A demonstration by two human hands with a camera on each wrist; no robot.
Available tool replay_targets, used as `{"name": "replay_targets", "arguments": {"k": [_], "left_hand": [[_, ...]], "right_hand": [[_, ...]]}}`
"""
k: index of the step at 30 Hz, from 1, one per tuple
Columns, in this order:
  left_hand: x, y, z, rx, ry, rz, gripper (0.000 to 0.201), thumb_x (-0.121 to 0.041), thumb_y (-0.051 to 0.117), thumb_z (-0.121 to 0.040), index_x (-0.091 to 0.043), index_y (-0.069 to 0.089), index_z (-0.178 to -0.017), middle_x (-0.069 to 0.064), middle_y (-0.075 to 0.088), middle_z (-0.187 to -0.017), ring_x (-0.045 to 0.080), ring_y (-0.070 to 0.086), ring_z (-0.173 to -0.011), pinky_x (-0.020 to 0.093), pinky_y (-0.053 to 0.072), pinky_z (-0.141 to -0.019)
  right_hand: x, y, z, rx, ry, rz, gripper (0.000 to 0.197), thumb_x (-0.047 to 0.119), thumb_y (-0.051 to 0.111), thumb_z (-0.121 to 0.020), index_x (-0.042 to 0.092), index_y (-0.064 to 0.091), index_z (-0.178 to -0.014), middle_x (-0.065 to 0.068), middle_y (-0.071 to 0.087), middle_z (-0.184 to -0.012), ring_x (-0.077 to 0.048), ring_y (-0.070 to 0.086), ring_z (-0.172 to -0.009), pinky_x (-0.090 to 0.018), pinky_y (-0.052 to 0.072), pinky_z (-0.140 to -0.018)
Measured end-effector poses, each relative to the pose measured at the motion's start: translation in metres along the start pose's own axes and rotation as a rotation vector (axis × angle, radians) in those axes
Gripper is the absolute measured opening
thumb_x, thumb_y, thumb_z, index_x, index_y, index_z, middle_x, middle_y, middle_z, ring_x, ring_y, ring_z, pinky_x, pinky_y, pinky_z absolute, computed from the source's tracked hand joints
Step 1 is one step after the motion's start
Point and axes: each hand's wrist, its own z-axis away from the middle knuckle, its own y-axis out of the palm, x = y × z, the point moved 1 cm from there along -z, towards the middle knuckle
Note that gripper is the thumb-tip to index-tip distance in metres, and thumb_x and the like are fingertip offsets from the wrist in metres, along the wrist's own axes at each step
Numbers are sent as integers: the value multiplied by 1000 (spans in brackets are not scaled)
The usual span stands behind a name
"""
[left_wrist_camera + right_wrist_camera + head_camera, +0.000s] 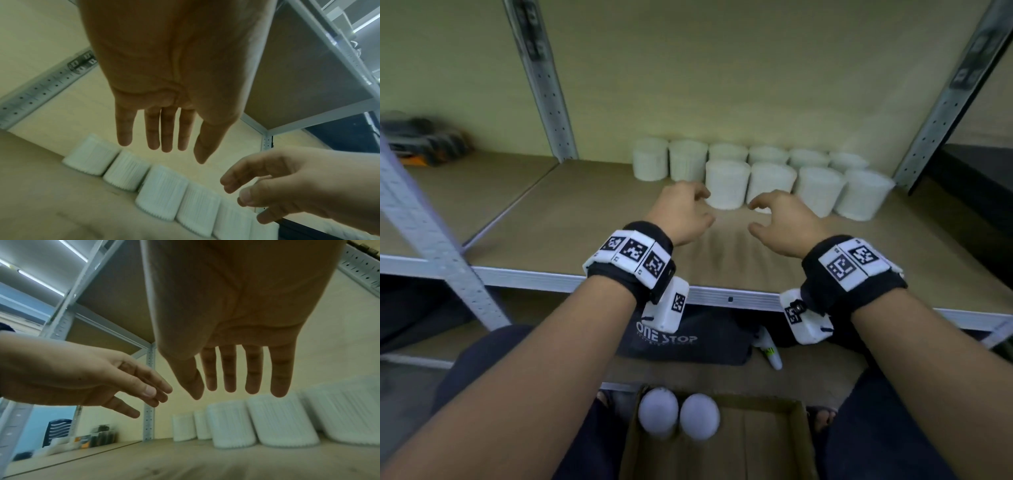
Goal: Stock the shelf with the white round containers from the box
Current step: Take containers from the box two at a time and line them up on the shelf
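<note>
Head view: left hand (681, 216) and right hand (784, 222) spread, empty, mid-frame; two containers (678, 413) in box (799, 442), bottom centre, equally near.

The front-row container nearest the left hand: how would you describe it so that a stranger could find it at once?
Look at the brown shelf board between the metal uprights, where white round containers stand in two rows against the wall. The container is the leftmost of the four in the front row. Only it has bare board to its left, and the left hand hovers just before it.
</note>
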Motion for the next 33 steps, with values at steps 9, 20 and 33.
{"name": "replay_targets", "arguments": {"k": [9,20,33], "left_hand": [[25,5,83,33,-26,-22,35,-28,63,-83,-20,60,-116,-1,57,-119,16,55,-106,28,44,-95],[93,67,139,354,-205,-5,44,-23,74,-76,-16,58,-117,4,58,-110,18,57,-96,28,48,-83],[174,202,171,597,-477,35,41,-8,69,-76,-13,60,-115,10,59,-119,29,58,-110,29,49,-89]], "right_hand": [[33,34,65,-14,-17,-117,30,25,59,-84,20,65,-113,-2,63,-117,-18,58,-103,-30,48,-92],[37,141,108,292,64,-181,13,21,63,-83,17,70,-93,-3,69,-96,-21,65,-89,-36,56,-83],[-2,276,120,677,183,-102,23,22,63,-84,12,62,-105,-9,64,-107,-31,61,-105,-31,50,-78]]}}
